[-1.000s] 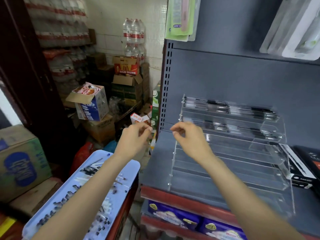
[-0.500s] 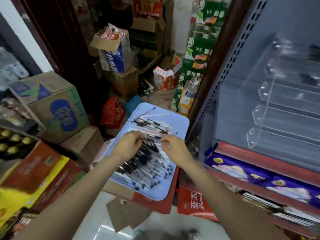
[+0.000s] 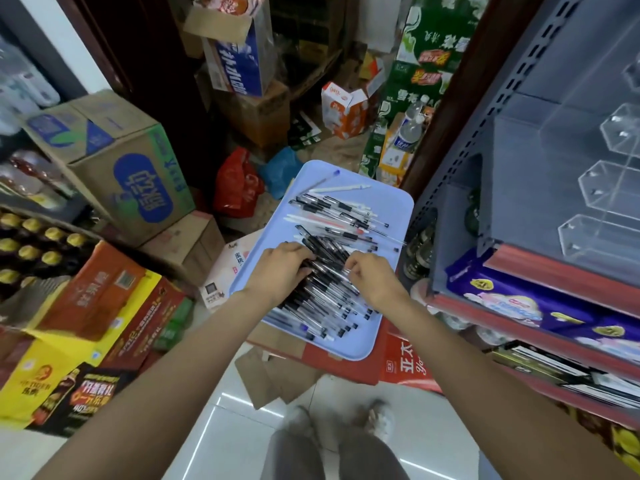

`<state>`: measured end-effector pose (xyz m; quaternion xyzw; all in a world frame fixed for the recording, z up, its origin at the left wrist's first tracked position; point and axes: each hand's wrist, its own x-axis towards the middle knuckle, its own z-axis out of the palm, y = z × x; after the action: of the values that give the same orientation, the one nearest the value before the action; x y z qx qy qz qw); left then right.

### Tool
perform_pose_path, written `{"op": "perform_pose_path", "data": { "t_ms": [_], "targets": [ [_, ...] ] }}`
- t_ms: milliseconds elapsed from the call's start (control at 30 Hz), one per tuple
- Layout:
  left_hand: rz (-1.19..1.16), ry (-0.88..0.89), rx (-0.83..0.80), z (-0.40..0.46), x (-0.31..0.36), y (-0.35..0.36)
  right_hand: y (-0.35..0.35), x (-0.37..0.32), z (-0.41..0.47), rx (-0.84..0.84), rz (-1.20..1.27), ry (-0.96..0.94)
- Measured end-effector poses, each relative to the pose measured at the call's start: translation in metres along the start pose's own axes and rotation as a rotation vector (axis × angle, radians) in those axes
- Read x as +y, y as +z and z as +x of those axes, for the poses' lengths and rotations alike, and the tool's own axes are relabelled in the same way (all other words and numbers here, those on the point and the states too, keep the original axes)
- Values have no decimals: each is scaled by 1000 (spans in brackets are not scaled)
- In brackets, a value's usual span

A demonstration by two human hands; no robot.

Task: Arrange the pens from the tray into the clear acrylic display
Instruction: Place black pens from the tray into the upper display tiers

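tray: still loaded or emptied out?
Still loaded. Many pens lie piled on the blue tray, both hands among them.

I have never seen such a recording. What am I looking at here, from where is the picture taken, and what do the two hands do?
No machine here: a person wears a camera on the head, looking down at their own arms. Both hands are over a light blue tray heaped with pens. The left hand and the right hand curl their fingers into the pile, gathering pens; how many each grip holds cannot be told. At right, on a grey shelf, stands the clear acrylic display. Cardboard boxes crowd the floor around.
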<state>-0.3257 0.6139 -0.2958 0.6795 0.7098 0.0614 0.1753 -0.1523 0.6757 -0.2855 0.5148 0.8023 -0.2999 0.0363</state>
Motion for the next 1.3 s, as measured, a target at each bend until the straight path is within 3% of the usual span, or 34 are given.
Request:
{"op": "perform_pose_path", "data": {
  "t_ms": [767, 1000, 1133, 1300],
  "targets": [
    [-112, 158, -186, 41, -6, -13, -5, 16, -13, -12, 344, 95],
    [-569, 10, -119, 29, -2, -26, -11, 9, -17, -4, 376, 84],
    [-912, -108, 20, 24, -3, -20, -21, 4, -24, -11, 431, 55],
    [-1156, -241, 196, 25, 14, -31, -37, 2, -35, 57, 515, -22]
  ]
}}
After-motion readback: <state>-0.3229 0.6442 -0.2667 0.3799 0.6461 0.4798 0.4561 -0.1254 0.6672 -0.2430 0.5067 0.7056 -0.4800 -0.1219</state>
